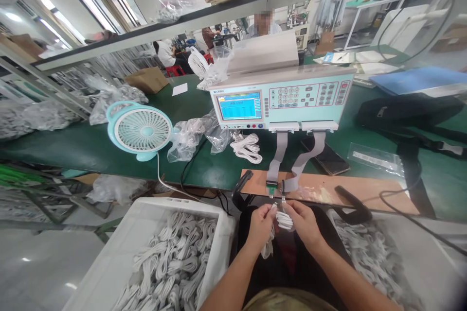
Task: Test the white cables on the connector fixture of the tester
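Note:
My left hand (pixel 263 223) pinches the end of a bundled white cable (pixel 268 248), whose loops hang below my fingers. Close beside it, my right hand (pixel 301 218) is closed on another white cable end, with a coiled bundle (pixel 284 220) between the two hands. Just above my fingertips sit a small green connector board (pixel 270 189) and a second connector (pixel 282 188), each on a grey ribbon cable. These ribbons (pixel 278 155) run up to a tester (pixel 280 102) with a lit blue screen. Whether the right cable's plug is seated in its connector cannot be made out.
A white bin (pixel 215 204) full of bundled cables stands at my left, another bin (pixel 419 238) at my right. On the green bench (pixel 204 170) are a fan (pixel 142 129), a cable bundle (pixel 246 148), a phone (pixel 328 158) and a black bag (pixel 408 112). A person sits behind the tester.

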